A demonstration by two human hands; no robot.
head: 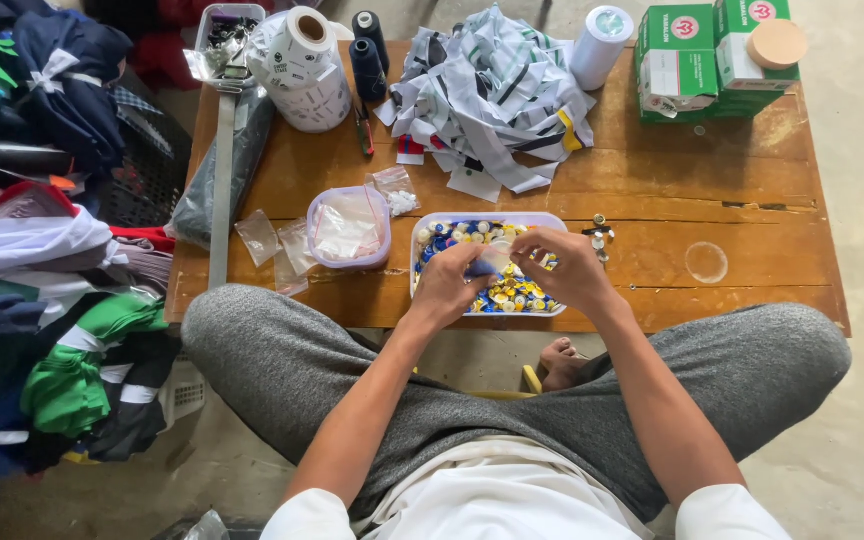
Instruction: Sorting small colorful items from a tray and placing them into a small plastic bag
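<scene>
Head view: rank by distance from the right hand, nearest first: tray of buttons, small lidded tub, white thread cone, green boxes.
From the right hand:
1. Tray of buttons, directly beneath it.
2. Small lidded tub, to its left.
3. White thread cone, at the table's far edge.
4. Green boxes, far right corner; close to the cone's distance.

left hand (449, 283), right hand (564, 265), fingers pinched, close together

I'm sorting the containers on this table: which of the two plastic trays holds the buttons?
The larger tray right under both hands, heaped with blue, yellow and white buttons. The smaller tray to its left holds only clear plastic bags.
</scene>
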